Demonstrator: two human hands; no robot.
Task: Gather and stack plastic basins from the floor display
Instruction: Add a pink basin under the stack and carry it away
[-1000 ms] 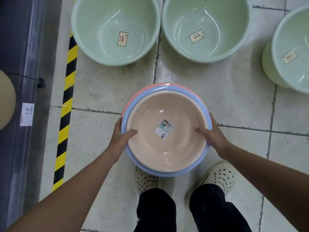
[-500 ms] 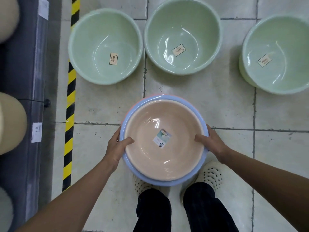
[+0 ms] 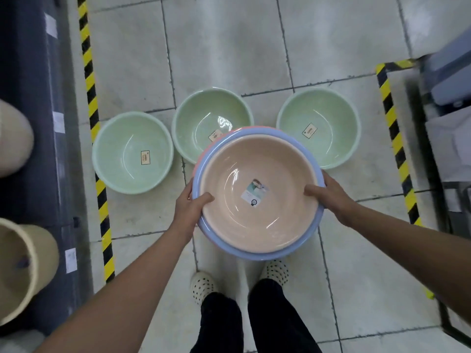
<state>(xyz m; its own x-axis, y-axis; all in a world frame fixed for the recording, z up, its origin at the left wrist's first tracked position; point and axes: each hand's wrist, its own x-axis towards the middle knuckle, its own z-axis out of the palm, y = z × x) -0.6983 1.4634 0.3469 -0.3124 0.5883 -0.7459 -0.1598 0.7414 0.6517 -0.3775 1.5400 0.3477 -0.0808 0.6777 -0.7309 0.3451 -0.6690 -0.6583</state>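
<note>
Person stands on a tiled floor (image 3: 229,59), arms out, holding a stack of three nested basins at its sides: peach basin (image 3: 275,174) innermost, blue basin (image 3: 257,256) around it, pink basin (image 3: 229,132) outermost with only a sliver of rim showing at the far left. Left hand (image 3: 190,207) grips the stack's left rim, thumb hooked over into the peach bowl, fingers curled under the outside. Right hand (image 3: 331,197) grips the right rim the same way, thumb inside, fingers out of sight below. The stack is off the floor, above the person's pale perforated shoes (image 3: 204,286), mouth up and tipped a little. A label (image 3: 254,194) sits on the peach bottom. Beyond it, three green basins (image 3: 132,152) sit upright in a row on the tiles, each with a small label inside; the stack covers part of the middle and right ones from view. Striped tape (image 3: 94,138) runs along the floor on both sides. A dark shelf (image 3: 30,98) on the left carries cream buckets (image 3: 23,266).
</note>
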